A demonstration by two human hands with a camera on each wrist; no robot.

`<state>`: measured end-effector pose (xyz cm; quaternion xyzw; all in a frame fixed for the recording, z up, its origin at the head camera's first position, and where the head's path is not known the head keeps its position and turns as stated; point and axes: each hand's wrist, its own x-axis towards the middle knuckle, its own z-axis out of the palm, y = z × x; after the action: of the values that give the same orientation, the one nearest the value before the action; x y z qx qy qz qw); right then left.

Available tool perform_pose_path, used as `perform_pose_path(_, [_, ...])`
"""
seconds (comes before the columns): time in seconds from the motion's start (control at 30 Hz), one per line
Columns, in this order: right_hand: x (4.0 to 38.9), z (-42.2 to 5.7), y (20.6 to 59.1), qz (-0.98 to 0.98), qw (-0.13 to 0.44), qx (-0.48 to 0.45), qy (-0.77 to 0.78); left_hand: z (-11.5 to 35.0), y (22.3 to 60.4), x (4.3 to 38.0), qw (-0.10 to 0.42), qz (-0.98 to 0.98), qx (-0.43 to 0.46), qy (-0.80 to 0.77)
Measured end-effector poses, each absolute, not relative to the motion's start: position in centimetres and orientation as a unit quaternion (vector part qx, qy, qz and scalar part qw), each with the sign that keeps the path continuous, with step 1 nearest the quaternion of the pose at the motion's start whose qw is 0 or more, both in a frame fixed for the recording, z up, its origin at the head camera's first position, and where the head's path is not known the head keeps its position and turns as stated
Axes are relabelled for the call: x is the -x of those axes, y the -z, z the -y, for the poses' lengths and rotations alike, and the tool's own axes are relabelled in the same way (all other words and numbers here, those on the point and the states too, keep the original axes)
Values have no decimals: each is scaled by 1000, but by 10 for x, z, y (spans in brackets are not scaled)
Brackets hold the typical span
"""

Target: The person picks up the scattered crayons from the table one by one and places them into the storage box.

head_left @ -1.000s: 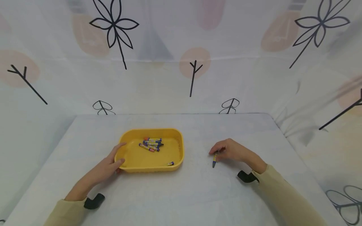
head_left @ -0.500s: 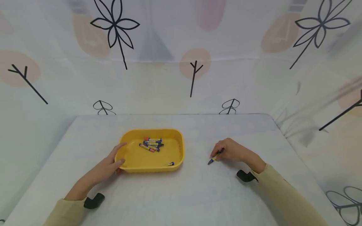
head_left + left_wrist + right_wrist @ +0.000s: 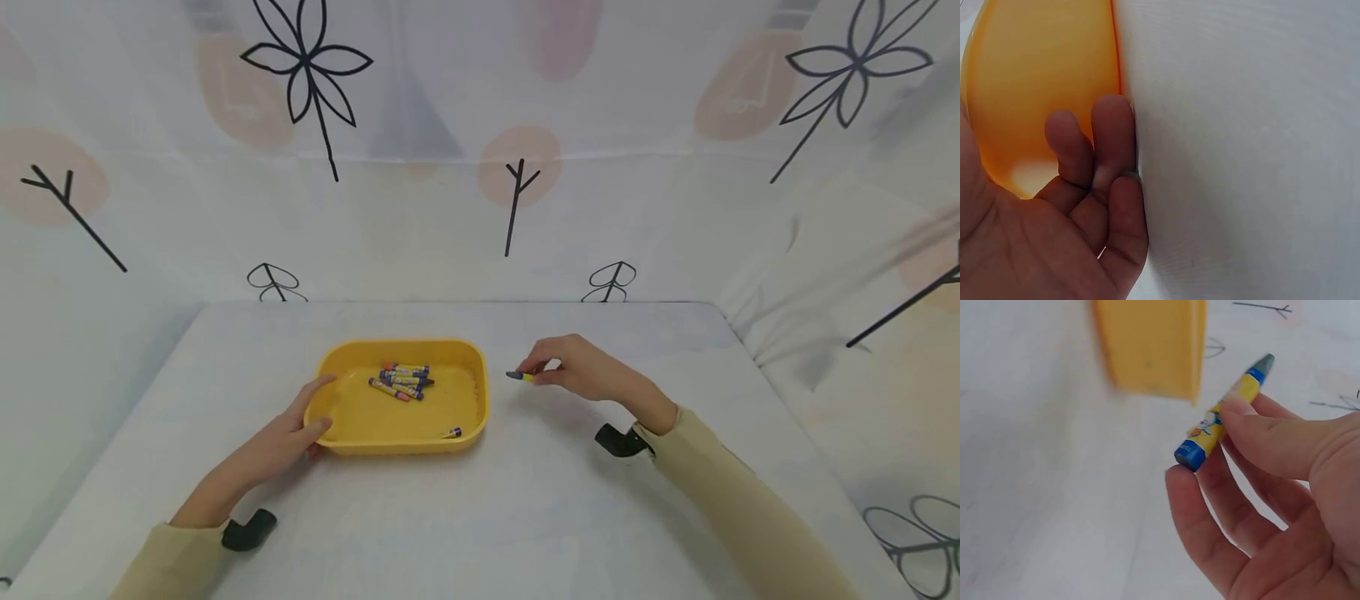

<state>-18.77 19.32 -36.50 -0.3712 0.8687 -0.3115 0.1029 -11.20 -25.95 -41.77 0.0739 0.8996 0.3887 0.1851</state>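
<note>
A yellow plastic tray (image 3: 360, 425) sits left of centre, and my left hand (image 3: 277, 446) holds its left end, thumb and index finger over the rim. The left wrist view shows the other fingers (image 3: 1113, 131) bent low against the tray's outside. Between thumb and fingers my right hand (image 3: 588, 371) pinches a grey crayon (image 3: 1222, 415) in a yellow wrapper with blue ends. It is raised over the table, just right of the tray, grey tip pointing left in the head view. Several crayons (image 3: 405, 382) lie bunched in the tray. One more crayon (image 3: 452, 433) lies by its front wall.
The table (image 3: 480, 525) is covered in white. A white cloth (image 3: 420, 225) printed with black plant drawings and pale shapes hangs behind it and along both sides. Black wrist mounts (image 3: 622, 440) stick out at both cuffs.
My right hand has turned the grey crayon from pointing toward me to pointing left, then lifted it and carried it left and farther away toward the tray. The left hand stays put.
</note>
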Motion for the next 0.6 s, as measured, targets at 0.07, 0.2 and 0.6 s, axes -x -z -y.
perform_pose_path(0.07, [192,-180,358,-868,97,366,322,260,417,112,185,-900,-74,-387])
perform_pose_path(0.2, [200,-151,346,-862,94,357,347,260,417,113,186,-899,-77,-389])
perform_pose_path(0.6, [229,-64,355,-842,66,373,384,260,417,113,190,-896,-73,-394])
